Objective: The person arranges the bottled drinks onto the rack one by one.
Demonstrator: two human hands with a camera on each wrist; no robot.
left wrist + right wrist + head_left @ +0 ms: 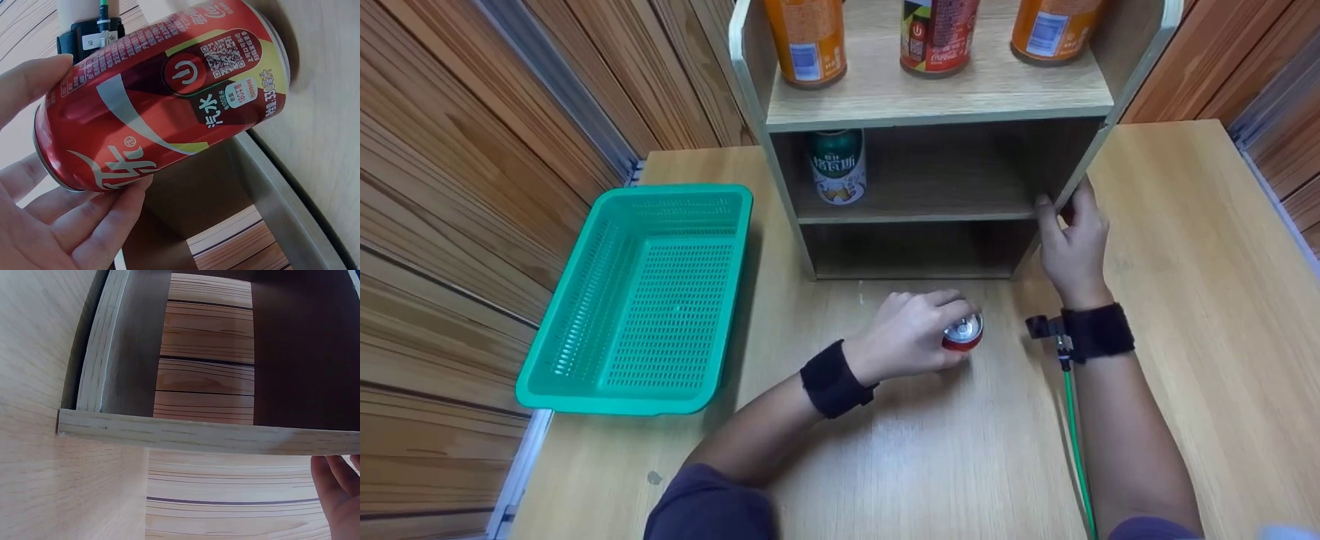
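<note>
The left hand [911,334] has its fingers curled round a red cola can [962,332], held just above the tabletop [930,450] in front of the shelf unit [937,214]. To its right, the right hand [1072,244] grips the unit's side panel, thumb and fingers wrapped on its front edge. Beyond the left hand, a green can [837,165] stands alone on the middle shelf, beside free space. The can looks to be in transit towards the shelves; next it likely needs lifting upright into that space. A green basket [641,300] lies well to the left.
</note>
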